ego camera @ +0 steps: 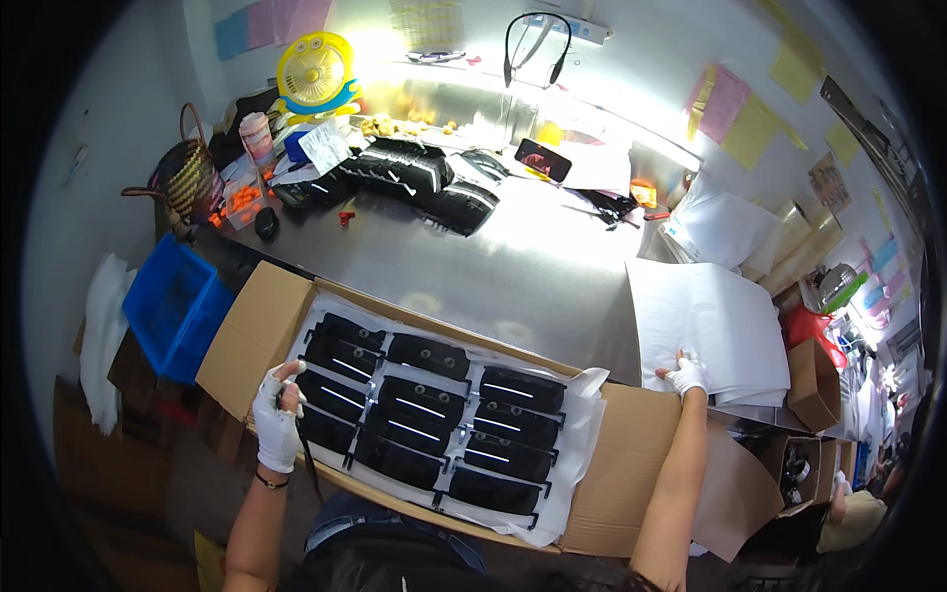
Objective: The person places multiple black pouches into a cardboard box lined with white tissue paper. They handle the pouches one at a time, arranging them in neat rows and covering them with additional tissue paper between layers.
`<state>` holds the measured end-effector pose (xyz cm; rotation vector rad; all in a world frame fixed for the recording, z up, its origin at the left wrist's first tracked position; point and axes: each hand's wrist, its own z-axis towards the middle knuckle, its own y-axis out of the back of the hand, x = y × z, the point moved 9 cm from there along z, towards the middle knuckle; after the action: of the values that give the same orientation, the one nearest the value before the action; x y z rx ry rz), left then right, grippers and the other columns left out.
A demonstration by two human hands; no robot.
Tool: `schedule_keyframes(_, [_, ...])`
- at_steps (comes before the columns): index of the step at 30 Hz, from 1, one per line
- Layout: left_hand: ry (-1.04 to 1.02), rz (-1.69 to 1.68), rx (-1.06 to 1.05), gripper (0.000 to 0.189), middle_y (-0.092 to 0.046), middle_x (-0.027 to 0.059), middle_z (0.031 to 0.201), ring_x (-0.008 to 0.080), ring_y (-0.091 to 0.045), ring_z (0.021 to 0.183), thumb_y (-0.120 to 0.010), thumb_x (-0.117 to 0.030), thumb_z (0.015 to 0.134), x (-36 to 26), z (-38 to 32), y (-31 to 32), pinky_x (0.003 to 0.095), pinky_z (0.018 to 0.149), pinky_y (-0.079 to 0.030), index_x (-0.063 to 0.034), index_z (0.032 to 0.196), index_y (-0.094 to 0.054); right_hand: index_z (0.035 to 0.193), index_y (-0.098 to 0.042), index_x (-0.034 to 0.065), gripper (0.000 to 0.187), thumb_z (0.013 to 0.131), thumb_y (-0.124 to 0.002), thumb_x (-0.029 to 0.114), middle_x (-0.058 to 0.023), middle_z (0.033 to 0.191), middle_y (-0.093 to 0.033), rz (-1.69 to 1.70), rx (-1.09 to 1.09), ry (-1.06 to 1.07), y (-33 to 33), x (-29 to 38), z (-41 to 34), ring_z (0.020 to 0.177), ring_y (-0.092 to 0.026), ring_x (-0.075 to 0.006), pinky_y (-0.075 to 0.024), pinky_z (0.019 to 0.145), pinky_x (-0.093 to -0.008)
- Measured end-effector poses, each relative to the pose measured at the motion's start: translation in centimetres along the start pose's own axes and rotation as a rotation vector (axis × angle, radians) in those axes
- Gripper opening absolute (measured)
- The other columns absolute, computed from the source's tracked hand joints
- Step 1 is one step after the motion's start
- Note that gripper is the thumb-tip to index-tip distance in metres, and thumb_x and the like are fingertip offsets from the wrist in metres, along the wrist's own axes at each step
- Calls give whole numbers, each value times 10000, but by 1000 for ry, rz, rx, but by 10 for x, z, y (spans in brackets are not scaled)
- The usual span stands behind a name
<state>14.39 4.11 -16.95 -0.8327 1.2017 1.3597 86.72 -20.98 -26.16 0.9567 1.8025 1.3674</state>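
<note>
An open cardboard box (444, 529) lies before me, lined with white foam sheet (584, 414). Inside are several black curved plastic parts (422, 399) in three columns, some showing bright light reflections and small side arms. My left hand (277, 422), in a white glove with bare fingertips, is over the box's left end. Its fingers are curled; a dark cord (309, 451) hangs beside it, and whether the hand grips it is unclear. My right hand (686, 374), gloved alike, rests with fingers apart on a stack of white sheets (710, 325) to the right.
Behind the box is a metal table (370, 251) with black wrapped bundles (399, 166), a phone (544, 160), a yellow fan (314, 74) and a container of orange pieces (244, 201). A blue bin (177, 303) stands left. Another person's arm (838, 507) shows far right.
</note>
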Motion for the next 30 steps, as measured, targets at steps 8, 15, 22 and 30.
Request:
schedule_keyframes(8, [71, -74, -25, 302, -656, 46, 1144, 21, -469, 675, -530, -119, 1003, 20, -8, 3, 178, 563, -405, 0, 1265, -619, 1255, -669, 83, 568, 753, -819, 303, -103, 1418, -551, 574, -158, 189, -53, -37, 49, 1203, -588, -272, -479, 1014, -355])
schedule_keyframes(15, [67, -74, 10, 292, -655, 47, 1144, 22, -473, 680, -525, -118, 1010, 20, -12, -1, 177, 562, -407, -6, 1262, -621, 911, -757, 20, 246, 825, -783, 249, -89, 778, -701, 614, -535, 284, -5, 5, -15, 668, -631, -135, -511, 628, -301])
schedule_keyframes(22, [246, -89, 187, 308, -677, 49, 1042, 31, -483, 613, -541, -161, 1005, 13, -5, -30, 185, 525, -392, 19, 1240, -625, 902, -753, 7, 218, 897, -704, 219, -23, 697, -679, 723, 109, 653, 132, 130, -150, 634, -579, -84, -493, 588, -273])
schedule_keyframes(30, [63, 6, 231, 281, -675, -10, 1083, 9, -478, 705, -572, -154, 1001, 25, 13, -27, 182, 614, -412, -43, 1249, -645, 1114, -715, 41, 353, 965, -600, 340, -163, 942, -733, 947, 660, 724, -62, 414, -334, 826, -680, -251, -524, 776, -361])
